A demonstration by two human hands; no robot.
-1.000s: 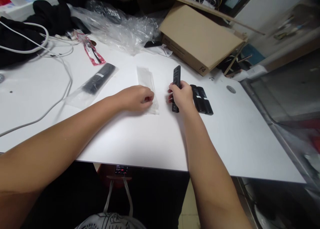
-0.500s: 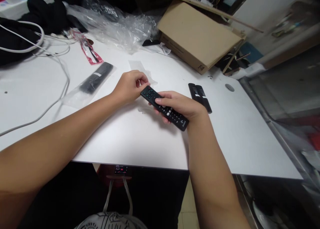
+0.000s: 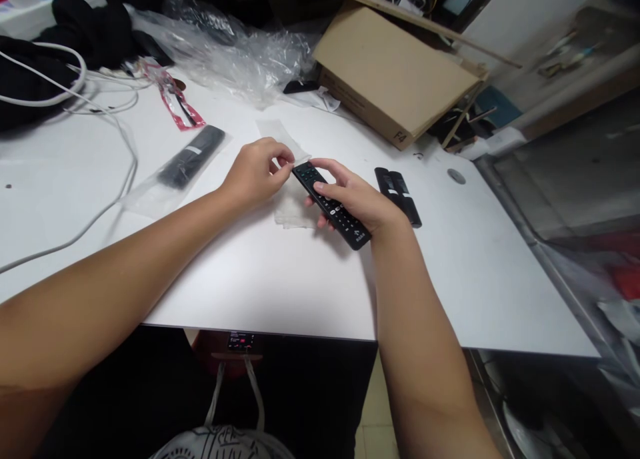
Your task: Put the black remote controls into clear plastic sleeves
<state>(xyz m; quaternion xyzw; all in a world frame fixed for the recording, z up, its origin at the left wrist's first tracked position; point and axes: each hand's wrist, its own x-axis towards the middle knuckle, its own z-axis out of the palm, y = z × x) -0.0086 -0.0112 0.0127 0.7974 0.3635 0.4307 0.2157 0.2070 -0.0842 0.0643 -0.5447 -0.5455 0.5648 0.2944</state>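
Observation:
My right hand (image 3: 357,202) grips a black remote control (image 3: 331,205), buttons up, its far end pointing up-left. My left hand (image 3: 255,172) pinches the edge of a thin clear plastic sleeve (image 3: 290,209) lying on the white table (image 3: 280,279), with its fingertips right at the remote's tip. The sleeve's lower part shows under the remote. Two more black remotes (image 3: 399,195) lie side by side just right of my right hand.
A bagged black remote (image 3: 187,159) lies to the left. White cables (image 3: 100,205) curve across the left side. Crumpled clear plastic (image 3: 240,52), a cardboard box (image 3: 395,75), a red-edged packet (image 3: 177,105) and black cloth (image 3: 75,32) crowd the back.
My right hand lifted the remote off the table, turned it buttons-up and brought it to the left hand. My left hand raised the sleeve's edge to the remote's tip.

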